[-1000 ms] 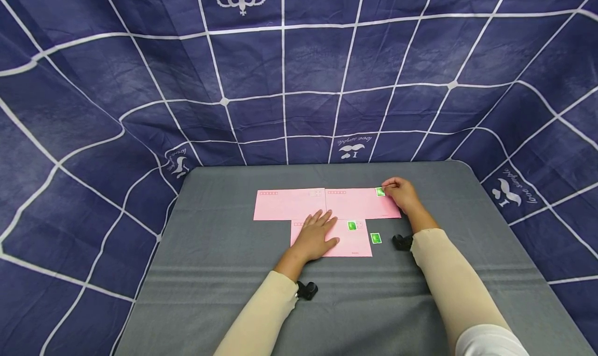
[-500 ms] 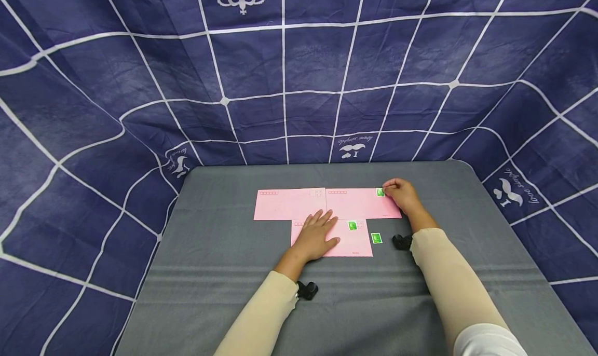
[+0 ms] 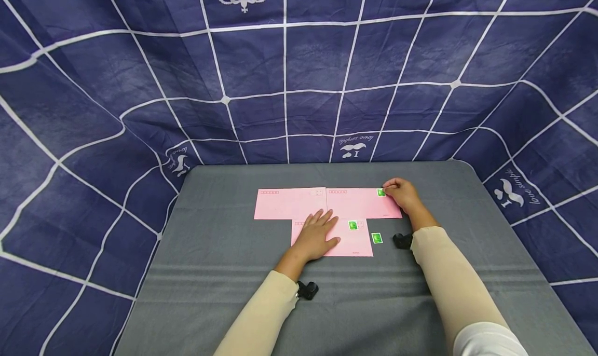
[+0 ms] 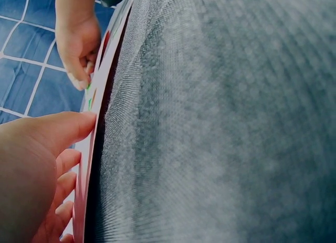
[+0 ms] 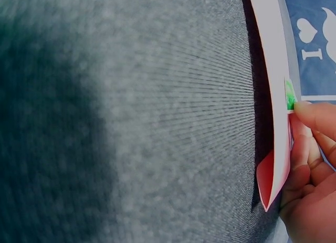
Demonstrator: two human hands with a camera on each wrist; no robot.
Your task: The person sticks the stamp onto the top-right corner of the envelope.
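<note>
Three pink envelopes lie on the table in the head view. On the near pink envelope [image 3: 352, 246] my left hand [image 3: 314, 237] rests flat, fingers spread. A green stamp [image 3: 353, 225] sits on that envelope, right of the hand. My right hand [image 3: 403, 194] pinches another green stamp [image 3: 381, 192] at the upper right corner of the right pink envelope [image 3: 357, 204]. In the right wrist view, thumb and fingers meet at the edge of this stamp [image 5: 290, 96], and a corner of the envelope stands slightly lifted. The left pink envelope [image 3: 285, 205] bears no stamp.
One loose green stamp [image 3: 377, 238] lies on the grey table cover [image 3: 210, 273], just right of the near envelope. A blue cloth [image 3: 308, 70] with white lines hangs behind and at both sides. Black wrist cameras [image 3: 308, 290] are worn on both wrists.
Almost nothing differs. Both hands keep their places, and the right hand stays at the stamp on the right envelope; the head view shifts very slightly.
</note>
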